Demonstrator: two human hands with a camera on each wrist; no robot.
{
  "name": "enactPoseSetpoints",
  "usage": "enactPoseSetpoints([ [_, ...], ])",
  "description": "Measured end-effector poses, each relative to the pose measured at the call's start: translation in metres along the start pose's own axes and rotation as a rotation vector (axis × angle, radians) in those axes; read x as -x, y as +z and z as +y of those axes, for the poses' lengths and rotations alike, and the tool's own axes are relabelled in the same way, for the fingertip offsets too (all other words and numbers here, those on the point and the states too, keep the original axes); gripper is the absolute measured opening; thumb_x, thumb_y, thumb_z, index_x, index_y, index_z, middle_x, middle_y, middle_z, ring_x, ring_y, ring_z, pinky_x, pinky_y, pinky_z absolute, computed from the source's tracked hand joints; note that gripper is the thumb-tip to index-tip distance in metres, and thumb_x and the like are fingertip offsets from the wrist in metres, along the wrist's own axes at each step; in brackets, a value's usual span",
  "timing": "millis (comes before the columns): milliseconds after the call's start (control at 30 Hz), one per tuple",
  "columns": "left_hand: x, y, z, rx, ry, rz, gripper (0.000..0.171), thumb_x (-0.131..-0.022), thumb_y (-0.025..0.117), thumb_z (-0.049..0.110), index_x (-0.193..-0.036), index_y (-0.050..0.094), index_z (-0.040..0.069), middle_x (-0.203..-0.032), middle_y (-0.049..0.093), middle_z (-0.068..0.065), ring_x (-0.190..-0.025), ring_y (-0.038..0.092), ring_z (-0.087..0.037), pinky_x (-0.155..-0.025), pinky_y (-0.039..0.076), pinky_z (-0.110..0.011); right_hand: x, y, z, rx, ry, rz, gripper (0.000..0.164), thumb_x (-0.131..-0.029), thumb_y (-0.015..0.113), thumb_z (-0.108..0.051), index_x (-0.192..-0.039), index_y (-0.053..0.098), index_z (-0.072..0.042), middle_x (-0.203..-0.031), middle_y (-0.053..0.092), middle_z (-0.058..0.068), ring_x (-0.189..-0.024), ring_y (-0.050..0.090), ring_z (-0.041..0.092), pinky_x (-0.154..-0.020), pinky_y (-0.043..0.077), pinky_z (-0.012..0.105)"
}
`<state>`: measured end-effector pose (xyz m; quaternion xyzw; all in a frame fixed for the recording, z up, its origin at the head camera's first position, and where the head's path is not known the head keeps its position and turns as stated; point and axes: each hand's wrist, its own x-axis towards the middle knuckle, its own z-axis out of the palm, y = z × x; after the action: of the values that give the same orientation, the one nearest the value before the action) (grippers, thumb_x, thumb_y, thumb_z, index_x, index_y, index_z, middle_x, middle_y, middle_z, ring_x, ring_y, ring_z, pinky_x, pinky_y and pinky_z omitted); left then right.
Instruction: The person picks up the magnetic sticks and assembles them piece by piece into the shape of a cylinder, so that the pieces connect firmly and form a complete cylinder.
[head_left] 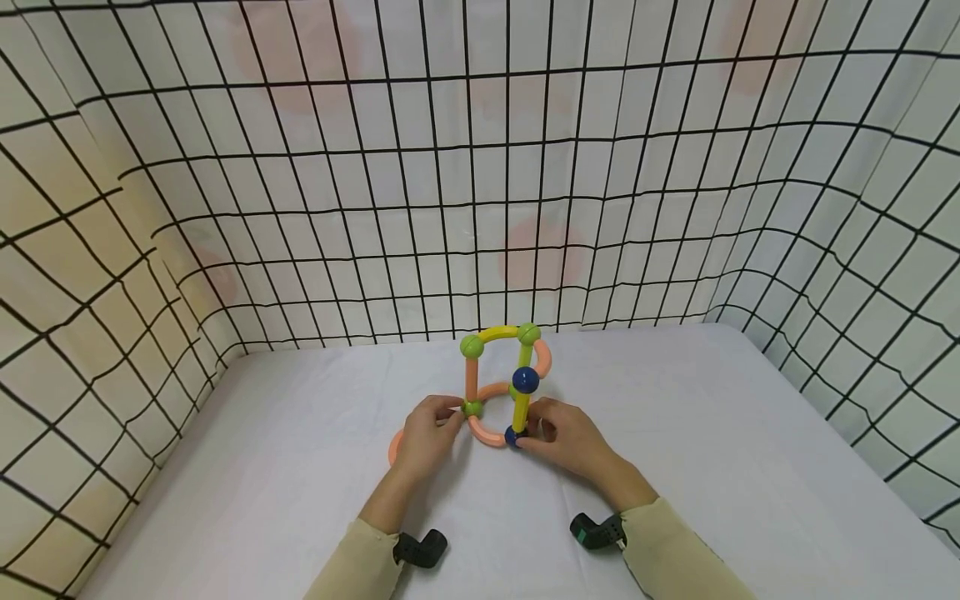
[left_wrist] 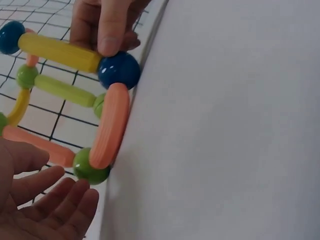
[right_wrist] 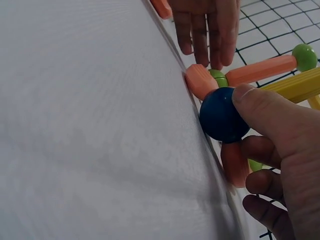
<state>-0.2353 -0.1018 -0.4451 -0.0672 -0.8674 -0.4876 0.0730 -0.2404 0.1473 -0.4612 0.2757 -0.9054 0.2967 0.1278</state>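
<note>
A frame of coloured rods and balls, like a magnetic building set, stands on the white table. My right hand [head_left: 570, 437] pinches the lower blue ball [right_wrist: 222, 116] between thumb and fingers. From that ball a straight yellow rod [head_left: 521, 412] rises to an upper blue ball [head_left: 526, 380]. A curved orange rod [left_wrist: 111, 125] joins the lower blue ball to a green ball [left_wrist: 90, 170]. My left hand [head_left: 431, 433] has its fingers loosely extended at this green ball; whether they touch it is unclear. A curved yellow rod [head_left: 498, 332] spans two upper green balls.
Another orange piece [head_left: 395, 448] lies left of the left hand, partly covered by it. A white cloth covers the table [head_left: 675, 417]. White walls with a black grid [head_left: 487, 175] enclose the back and sides.
</note>
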Motion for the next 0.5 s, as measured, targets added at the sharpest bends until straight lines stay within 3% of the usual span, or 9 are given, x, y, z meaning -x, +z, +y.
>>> enactPoseSetpoints([
  [133,-0.002,-0.011,0.003,-0.034,0.018,-0.009,0.023,-0.094,0.065,0.012,-0.116,0.071,0.008,-0.119,0.068,-0.012,-0.103,0.068,-0.026,-0.088,0.054,-0.041,0.001,0.000,0.002,0.002,-0.010,0.022,0.028,-0.080,0.084,-0.029,-0.099,0.066,-0.017,-0.084,0.062,-0.007,-0.066,0.045,0.002,-0.058,0.039,0.017],
  [367,-0.006,-0.043,0.006,-0.114,-0.048,-0.040,0.027,-0.093,0.070,0.015,-0.119,0.069,0.009,-0.118,0.068,-0.007,-0.103,0.063,-0.023,-0.081,0.052,-0.034,0.002,0.001,0.007,0.013,-0.031,0.058,0.029,-0.079,0.085,-0.028,-0.099,0.068,-0.017,-0.090,0.060,-0.004,-0.070,0.047,0.006,-0.060,0.039,0.017],
  [500,-0.007,-0.060,0.000,-0.147,-0.078,-0.042,0.030,-0.091,0.072,0.013,-0.120,0.068,0.008,-0.116,0.068,-0.010,-0.102,0.064,-0.025,-0.083,0.052,-0.036,0.002,0.001,0.008,-0.014,-0.030,0.059,0.028,-0.079,0.085,-0.028,-0.099,0.068,-0.018,-0.092,0.059,-0.003,-0.071,0.047,0.007,-0.061,0.040,0.017],
])
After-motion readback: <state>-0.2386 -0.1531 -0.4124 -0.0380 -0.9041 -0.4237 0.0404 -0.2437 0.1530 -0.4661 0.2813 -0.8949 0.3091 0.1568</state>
